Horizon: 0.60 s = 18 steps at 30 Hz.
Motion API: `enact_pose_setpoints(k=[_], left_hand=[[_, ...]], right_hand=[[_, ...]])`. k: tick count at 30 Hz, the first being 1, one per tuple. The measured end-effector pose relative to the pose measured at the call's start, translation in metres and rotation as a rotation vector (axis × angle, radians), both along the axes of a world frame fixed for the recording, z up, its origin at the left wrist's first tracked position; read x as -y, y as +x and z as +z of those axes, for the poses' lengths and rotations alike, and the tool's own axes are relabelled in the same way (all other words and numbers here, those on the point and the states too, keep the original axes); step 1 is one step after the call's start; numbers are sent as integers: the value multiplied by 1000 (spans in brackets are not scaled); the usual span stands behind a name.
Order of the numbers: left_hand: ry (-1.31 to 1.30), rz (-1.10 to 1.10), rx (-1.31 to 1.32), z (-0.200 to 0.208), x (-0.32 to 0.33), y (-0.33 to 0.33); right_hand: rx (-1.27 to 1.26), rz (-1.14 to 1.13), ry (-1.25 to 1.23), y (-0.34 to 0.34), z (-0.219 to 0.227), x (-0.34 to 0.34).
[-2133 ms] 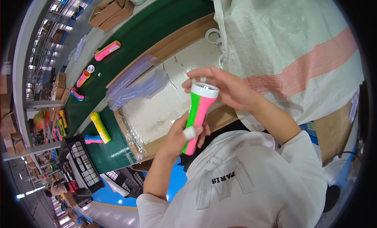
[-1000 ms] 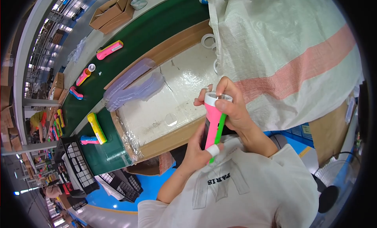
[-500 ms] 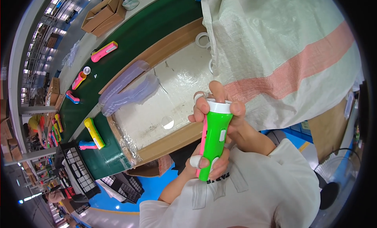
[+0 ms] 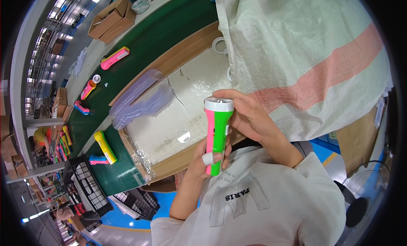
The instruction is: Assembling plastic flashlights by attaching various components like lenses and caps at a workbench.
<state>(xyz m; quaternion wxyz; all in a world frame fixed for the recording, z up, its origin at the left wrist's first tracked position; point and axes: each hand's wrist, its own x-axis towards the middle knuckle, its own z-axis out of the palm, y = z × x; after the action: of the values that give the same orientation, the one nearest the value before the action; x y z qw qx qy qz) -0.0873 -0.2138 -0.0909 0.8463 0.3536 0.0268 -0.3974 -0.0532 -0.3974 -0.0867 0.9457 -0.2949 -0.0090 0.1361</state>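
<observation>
A green and pink flashlight [image 4: 221, 133] with a white head ring and clear lens stands nearly upright before my chest, lens end up. My left hand [image 4: 199, 159], white tape around a finger, is wrapped around the lower handle. Against the white head is my right hand [image 4: 253, 115], its fingers curled over the rim and back of the lens end. Part of the right fingers is hidden behind the flashlight. Beneath and beyond lies a shallow cardboard tray [image 4: 163, 138] with two strips of clear bluish plastic sleeves [image 4: 146, 102] on its left side.
A large white woven sack [image 4: 296, 46] with a pink stripe covers the right. Several flashlights, including a yellow and pink one [image 4: 104, 147], lie on the green conveyor belt [image 4: 123, 169]. White rings [image 4: 219, 45] sit by the sack. Black crates [image 4: 87, 184] stand at lower left.
The flashlight has moved up and left and turned, so more of its pink side shows. My right hand has shifted from around the white ring to its right side and top.
</observation>
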Motion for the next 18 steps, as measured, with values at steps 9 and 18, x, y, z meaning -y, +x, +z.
enact_pose_setpoints(k=[9, 18], left_hand=[[559, 194, 264, -5, 0, -1], [72, 99, -173, -8, -7, 5]], right_hand=[[106, -176, -426, 1, 2, -10], [154, -95, -320, 2, 9, -27]])
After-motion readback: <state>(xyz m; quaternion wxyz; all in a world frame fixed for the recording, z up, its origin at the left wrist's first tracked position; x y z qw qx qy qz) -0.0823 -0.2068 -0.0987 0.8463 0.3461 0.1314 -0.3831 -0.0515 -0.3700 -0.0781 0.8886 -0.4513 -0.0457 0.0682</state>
